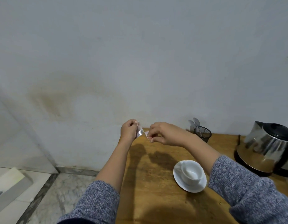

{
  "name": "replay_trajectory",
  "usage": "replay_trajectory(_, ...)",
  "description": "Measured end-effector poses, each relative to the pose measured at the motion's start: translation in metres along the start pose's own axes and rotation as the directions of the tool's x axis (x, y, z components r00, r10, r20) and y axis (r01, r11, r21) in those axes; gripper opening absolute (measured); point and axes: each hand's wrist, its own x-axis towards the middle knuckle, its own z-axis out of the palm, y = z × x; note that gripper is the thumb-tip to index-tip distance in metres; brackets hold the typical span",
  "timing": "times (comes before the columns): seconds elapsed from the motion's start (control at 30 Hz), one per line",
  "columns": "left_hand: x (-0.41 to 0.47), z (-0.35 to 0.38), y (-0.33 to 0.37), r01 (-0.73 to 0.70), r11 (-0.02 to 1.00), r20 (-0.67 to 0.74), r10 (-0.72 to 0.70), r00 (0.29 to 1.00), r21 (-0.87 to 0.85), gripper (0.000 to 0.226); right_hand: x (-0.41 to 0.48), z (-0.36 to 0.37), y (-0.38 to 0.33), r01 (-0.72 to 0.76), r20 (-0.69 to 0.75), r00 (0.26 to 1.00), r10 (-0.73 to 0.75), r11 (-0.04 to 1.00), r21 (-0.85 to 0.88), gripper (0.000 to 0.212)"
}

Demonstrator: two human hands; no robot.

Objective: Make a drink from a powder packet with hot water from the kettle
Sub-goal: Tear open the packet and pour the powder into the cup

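Left hand [128, 130]: closed in a pinch on the small silvery foil powder packet [139, 132], held up above the far table edge.
Right hand [162, 133]: fingers pinched on a small pale torn piece [146, 134], just beside the packet.
Progress: the packet seems torn open; the white ceramic cup [190, 172] on its white saucer [180, 181] appears empty; powder and water are left.
Steel kettle [267, 147]: stands at the right, not touched.
Surface: brown wooden table [153, 199].
Room: grey wall [140, 54], stained at the left.

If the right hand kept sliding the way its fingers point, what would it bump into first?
The right hand points leftward at the left hand, so it would likely meet that hand and its packet piece first, though depth is unclear.
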Motion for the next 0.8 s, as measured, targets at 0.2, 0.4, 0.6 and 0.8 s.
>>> replay_trajectory(0.2,0.016,-0.026,-0.007,-0.041,0.995,-0.102,0.031,0.994,-0.096,0.026,0.005,0.010,0.001,-0.051,0.022,0.999,0.048,0.990,0.130,0.007)
replay_trajectory(0.4,0.015,-0.048,-0.023,-0.101,0.980,-0.134,0.078,0.988,-0.171,0.013,0.015,0.066,0.020,-0.361,0.083,0.931,0.356,0.858,0.365,0.018)
replay_trajectory(0.6,0.007,-0.069,-0.069,-0.028,0.984,-0.137,0.004,0.991,-0.175,0.014,0.024,0.150,0.039,-0.575,0.239,0.812,0.533,0.659,0.485,0.030)
replay_trajectory(0.8,0.001,-0.082,-0.105,0.059,0.990,-0.179,-0.082,0.981,-0.128,0.020,0.041,0.212,0.035,-0.630,0.364,0.773,0.521,0.701,0.335,0.023)
